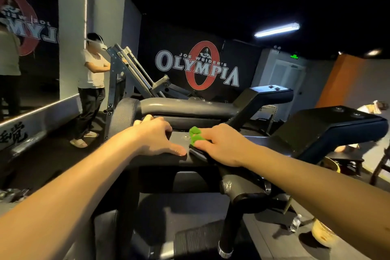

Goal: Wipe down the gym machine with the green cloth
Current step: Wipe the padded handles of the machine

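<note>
The black gym machine [190, 110] fills the middle of the head view, with a curved padded bar and two angled arm pads. My right hand [221, 145] holds the green cloth [195, 135] against the machine's flat metal plate, fingers curled over it; only a bunched bit of cloth shows past my fingers. My left hand [156, 135] rests on the machine's frame just left of the cloth, fingers draped over the edge and thumb lying flat along the plate.
A person in a white shirt [92, 74] stands at another machine at the back left. A mirror wall runs along the left. A water bottle [295, 222] and a round weight plate [322, 236] lie on the floor at lower right. Another person [373, 110] is at the far right.
</note>
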